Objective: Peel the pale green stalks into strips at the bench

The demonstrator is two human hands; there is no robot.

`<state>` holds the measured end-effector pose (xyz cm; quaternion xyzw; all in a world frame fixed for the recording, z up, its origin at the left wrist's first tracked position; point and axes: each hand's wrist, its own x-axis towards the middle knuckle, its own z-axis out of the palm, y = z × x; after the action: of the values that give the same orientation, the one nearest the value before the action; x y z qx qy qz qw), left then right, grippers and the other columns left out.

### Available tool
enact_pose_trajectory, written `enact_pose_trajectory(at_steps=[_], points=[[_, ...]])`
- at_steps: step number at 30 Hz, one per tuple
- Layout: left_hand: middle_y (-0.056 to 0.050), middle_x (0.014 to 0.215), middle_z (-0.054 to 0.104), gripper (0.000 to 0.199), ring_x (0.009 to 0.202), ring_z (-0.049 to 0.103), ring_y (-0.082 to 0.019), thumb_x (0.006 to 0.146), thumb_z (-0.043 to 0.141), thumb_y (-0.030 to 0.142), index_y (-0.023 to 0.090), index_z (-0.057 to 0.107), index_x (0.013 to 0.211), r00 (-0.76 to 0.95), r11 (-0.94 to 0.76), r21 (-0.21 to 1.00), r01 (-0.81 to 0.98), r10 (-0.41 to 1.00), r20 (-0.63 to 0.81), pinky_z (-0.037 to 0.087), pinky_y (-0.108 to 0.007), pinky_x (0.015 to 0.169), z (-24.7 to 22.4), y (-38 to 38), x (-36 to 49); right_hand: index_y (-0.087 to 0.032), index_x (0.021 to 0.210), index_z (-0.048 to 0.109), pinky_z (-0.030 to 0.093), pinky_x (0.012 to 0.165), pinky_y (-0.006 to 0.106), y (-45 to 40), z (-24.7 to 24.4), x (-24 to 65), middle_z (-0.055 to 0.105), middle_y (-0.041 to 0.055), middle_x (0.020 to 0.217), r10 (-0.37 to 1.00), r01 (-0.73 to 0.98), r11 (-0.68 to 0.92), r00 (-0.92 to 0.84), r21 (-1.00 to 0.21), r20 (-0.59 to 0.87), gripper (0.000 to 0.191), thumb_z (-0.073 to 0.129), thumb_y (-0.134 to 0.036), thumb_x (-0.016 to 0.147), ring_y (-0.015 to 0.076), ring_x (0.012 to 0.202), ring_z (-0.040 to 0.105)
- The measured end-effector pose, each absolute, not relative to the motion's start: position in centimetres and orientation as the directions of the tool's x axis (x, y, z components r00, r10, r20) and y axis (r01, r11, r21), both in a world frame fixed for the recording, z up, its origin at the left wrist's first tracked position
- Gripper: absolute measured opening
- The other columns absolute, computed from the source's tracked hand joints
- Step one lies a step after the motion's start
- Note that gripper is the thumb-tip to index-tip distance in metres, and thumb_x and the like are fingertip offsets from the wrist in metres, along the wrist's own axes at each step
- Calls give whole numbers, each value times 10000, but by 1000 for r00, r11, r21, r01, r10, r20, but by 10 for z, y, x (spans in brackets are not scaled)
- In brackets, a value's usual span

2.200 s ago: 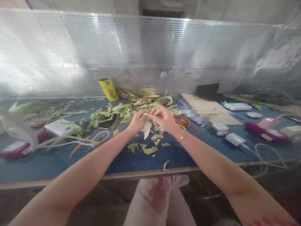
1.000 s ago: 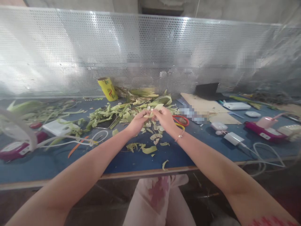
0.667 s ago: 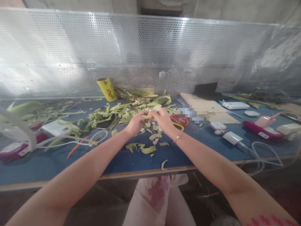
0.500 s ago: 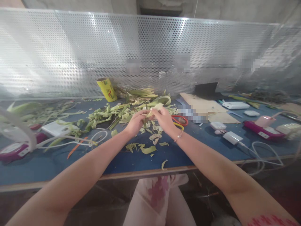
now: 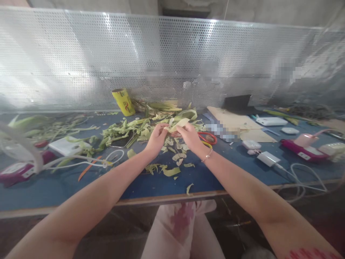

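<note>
Both hands meet over the middle of the blue table. My left hand has its fingers pinched at the left end of a pale green leaf strip. My right hand, with a bracelet at the wrist, is closed on the same strip from the right. Part of the strip stands up above the fingers. Behind and to the left lies a heap of green stalks and leaves. Small peeled scraps are scattered below the hands.
A yellow cardboard tube stands tilted before the perforated metal screen. Orange scissor-like handles lie right of the hands. White chargers, cables and a magenta power strip are at right; more cables at left.
My hands have moved slightly apart, and more of the leaf strip shows between them. The view has shifted a little.
</note>
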<state>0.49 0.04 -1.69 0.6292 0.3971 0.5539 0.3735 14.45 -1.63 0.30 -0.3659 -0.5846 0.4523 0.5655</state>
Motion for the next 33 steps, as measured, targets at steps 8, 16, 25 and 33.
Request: enact_pose_trajectory(at_steps=[8,16,25,33], points=[[-35,975,627,236,869,568,-126,802,435,160,190,555,1002,143,-598,759,257,800,582,427,-268,806,-10,-6,2,-208,804,514,523,617,309,-10,2,146,620,-11,640,952,-133,264,-124,-955,280,126,568,-307,746,151,578,619],[-39,1009,628,269,792,580,-121,791,426,145,186,569,1015,168,-600,733,320,797,580,447,-267,769,-6,-10,2,-213,848,506,489,620,280,-13,2,151,605,-13,632,867,115,496,-117,-861,484,196,528,-402,798,140,604,607],[-30,835,600,302,707,522,-124,764,447,113,201,596,1011,174,-651,642,405,744,646,443,-284,734,-9,-10,1,-193,745,537,501,548,257,-7,1,153,559,-27,577,931,4,300,-219,-954,292,313,574,-504,750,121,519,595],[-23,818,586,310,753,533,-133,752,452,103,213,602,1000,204,-679,635,370,726,657,443,-283,748,-9,-9,1,-174,674,538,486,515,217,-4,-2,155,555,-23,583,946,-69,193,-252,-979,204,378,613,-543,702,94,507,580]])
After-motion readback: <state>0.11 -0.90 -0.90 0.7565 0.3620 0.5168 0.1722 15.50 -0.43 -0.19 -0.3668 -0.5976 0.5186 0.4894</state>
